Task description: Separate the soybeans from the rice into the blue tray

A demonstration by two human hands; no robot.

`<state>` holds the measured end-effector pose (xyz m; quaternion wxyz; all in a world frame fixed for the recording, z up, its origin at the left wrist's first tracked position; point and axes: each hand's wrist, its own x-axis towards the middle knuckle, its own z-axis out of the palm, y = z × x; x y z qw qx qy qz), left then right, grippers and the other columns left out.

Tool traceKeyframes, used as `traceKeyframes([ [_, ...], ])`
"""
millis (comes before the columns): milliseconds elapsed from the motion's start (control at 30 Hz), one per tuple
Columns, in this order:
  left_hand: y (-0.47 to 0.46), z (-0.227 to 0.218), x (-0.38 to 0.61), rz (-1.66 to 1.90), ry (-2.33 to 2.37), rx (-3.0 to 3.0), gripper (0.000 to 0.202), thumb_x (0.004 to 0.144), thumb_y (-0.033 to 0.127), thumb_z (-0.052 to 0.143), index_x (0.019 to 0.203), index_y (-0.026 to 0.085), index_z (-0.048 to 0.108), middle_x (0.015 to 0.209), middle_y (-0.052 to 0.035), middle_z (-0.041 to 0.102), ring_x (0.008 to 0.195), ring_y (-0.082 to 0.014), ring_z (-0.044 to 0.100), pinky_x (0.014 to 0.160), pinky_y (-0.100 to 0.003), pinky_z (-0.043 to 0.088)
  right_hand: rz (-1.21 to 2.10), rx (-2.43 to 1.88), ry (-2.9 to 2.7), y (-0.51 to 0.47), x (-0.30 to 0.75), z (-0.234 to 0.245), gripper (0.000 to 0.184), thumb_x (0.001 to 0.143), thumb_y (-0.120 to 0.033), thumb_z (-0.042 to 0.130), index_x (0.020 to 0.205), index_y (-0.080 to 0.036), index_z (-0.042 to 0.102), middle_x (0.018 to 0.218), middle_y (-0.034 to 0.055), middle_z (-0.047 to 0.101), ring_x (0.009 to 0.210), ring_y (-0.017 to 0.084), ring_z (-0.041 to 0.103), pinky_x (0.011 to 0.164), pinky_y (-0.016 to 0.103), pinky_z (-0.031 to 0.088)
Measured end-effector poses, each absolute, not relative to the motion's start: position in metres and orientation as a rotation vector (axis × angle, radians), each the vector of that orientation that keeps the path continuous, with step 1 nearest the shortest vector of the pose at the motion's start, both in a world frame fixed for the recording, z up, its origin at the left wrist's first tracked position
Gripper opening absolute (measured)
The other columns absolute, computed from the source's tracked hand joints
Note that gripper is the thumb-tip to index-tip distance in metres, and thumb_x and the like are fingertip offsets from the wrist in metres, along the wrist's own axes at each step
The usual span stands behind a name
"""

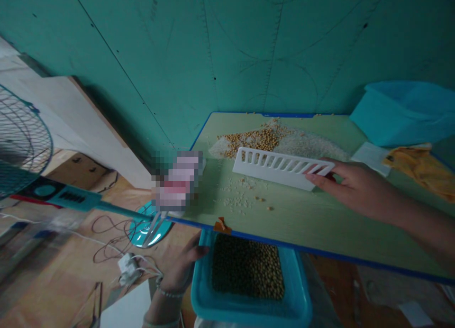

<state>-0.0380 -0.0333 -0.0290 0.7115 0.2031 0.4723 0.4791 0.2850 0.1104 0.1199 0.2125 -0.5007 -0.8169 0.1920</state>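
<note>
My right hand (pixel 344 190) pinches the right end of a white slotted plastic strip (pixel 273 173), which stands on its edge on the light green tabletop (pixel 330 228). Just behind the strip lies a pile of yellow soybeans (pixel 261 139) mixed with white rice grains (pixel 309 145). A few loose beans and scattered rice (pixel 238 200) lie in front of it. Below the table's front edge, my left hand (pixel 179 266) grips the left rim of a blue plastic tub (pixel 298 290). Soybeans (pixel 249 268) cover the tub's bottom, partly in shadow.
A blue fabric bin (pixel 398 114), a white sheet (pixel 371 158) and an orange cloth (pixel 423 169) sit at the right. A pixelated pinkish object (pixel 177 181) is at the table's left edge. Left of it stands a turquoise fan (pixel 71 195), with cables and a power strip (pixel 128 269) on the floor.
</note>
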Motion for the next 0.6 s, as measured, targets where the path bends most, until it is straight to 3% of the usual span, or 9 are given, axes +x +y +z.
traceKeyframes([
  [233,-0.035,-0.030,-0.036,1.045,1.029,0.390,0.043,0.058,0.028,0.078,0.102,0.026,0.079,0.109,-0.0032,0.082,0.130,-0.0384,0.055,0.117,-0.051,0.030,0.546,-1.343,-2.282,0.104,0.286,0.116,0.037,0.084,-0.044,0.045,0.086,-0.019,0.072,0.082,0.0107,0.079,0.070,0.028,0.074,0.059,0.039,0.058],
  [467,-0.032,-0.042,-0.039,1.026,1.033,0.529,0.048,0.067,0.026,0.073,0.115,0.023,0.074,0.122,-0.0073,0.077,0.128,-0.0397,0.057,0.111,-0.051,0.040,0.593,-1.266,-2.292,0.094,0.290,0.119,0.035,0.086,-0.047,0.048,0.085,-0.021,0.072,0.078,0.0077,0.078,0.067,0.025,0.073,0.056,0.036,0.059],
  [600,-0.030,-0.029,-0.033,1.021,0.994,0.544,0.051,0.066,0.027,0.072,0.116,0.023,0.074,0.128,-0.0055,0.074,0.135,-0.0395,0.050,0.116,-0.051,0.033,0.614,-1.291,-2.288,0.090,0.289,0.119,0.037,0.087,-0.045,0.048,0.090,-0.019,0.074,0.088,0.0110,0.080,0.070,0.026,0.074,0.059,0.038,0.061],
])
